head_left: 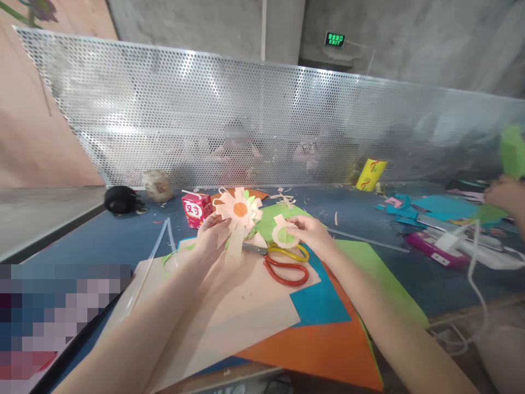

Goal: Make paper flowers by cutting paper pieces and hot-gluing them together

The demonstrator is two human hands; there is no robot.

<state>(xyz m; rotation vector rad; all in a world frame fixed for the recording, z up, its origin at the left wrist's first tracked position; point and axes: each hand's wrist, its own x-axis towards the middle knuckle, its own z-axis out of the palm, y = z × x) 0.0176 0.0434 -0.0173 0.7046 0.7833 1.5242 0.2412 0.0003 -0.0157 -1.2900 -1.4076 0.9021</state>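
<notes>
The left hand (211,232) is closed around the paper flower (239,213) — a peach bloom with an orange centre and a long peach stem strip hanging below the fingers — and holds it upright above the peach sheet (229,306). The right hand (311,232) pinches a small fringed disc (284,235) with a pale green centre between thumb and fingertips, just to the right of the flower and level with its stem.

Under the disc, on the stacked sheets, lie the scissors (285,262), red and yellow handles pointing away from the flower. Behind the flower to its left stands a red carton (197,209). Blue, green and orange sheets fan out beneath the peach one on the worktop (123,241). Far right of the flower, another person's hand (502,194) holds green paper.
</notes>
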